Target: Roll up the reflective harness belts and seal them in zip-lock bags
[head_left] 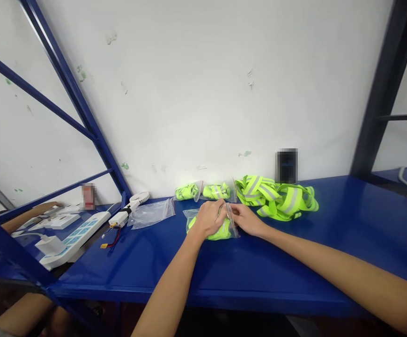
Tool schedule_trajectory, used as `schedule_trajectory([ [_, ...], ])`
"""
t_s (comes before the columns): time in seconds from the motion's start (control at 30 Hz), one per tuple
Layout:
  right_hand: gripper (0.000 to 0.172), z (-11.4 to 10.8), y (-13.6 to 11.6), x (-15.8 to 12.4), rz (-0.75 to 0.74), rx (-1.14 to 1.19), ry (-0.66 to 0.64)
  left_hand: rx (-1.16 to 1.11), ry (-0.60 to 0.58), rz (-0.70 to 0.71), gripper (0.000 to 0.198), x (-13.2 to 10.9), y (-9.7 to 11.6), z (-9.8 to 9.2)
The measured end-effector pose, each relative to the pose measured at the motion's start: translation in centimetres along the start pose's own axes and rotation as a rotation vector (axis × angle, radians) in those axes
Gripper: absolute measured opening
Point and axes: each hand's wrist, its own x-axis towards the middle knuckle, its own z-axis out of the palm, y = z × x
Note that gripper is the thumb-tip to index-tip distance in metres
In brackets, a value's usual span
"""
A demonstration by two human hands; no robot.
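A clear zip bag point(232, 230) with a folded neon-yellow reflective strap point(220, 232) inside lies on the blue table before me. My left hand point(210, 219) rests over the bag, its fingers closed on the upper part near the opening. At the bag's right-hand edge, where the zip strip runs, my right hand point(248, 220) has its fingers closed on the plastic. Both sets of fingertips are partly hidden. Just behind, against the wall, lie two more filled bags, a left one point(187, 191) and a right one point(216, 190).
Loose neon reflective straps point(287, 201) lie behind my right hand, near a blurred dark box point(286, 166). Flat clear bags point(152, 214), a small white fan point(139, 196) and a wired battery point(119, 217) are at left. Beyond the blue frame point(84, 107) are a power strip point(80, 238) and another person's arm point(31, 217).
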Motion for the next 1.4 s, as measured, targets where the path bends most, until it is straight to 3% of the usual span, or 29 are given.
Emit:
schedule_trajectory([
  [0.13,0.017,0.3,0.0,0.7,-0.028,-0.185,0.083,0.015,-0.014,-0.007,0.019,-0.1,0.4,0.2],
  [0.3,0.024,0.7,0.2,1.0,-0.018,-0.280,0.183,-0.086,-0.007,0.017,0.024,0.2,0.4,0.3],
  [0.53,0.033,-0.4,0.1,0.1,0.154,0.065,-0.006,-0.132,-0.007,-0.069,0.033,0.9,-0.9,0.6],
  [0.83,0.033,-0.7,-0.9,-0.3,0.204,0.197,0.058,-0.198,-0.003,-0.098,0.031,0.9,-0.8,-0.2],
  [1.13,0.032,0.0,-2.1,-0.4,0.021,0.026,0.112,-0.176,0.019,-0.136,0.025,0.4,-0.8,-0.5],
  [1.4,0.030,0.3,-2.2,-0.3,0.000,-0.023,0.125,-0.143,0.001,-0.158,0.026,0.4,-0.8,-0.6],
])
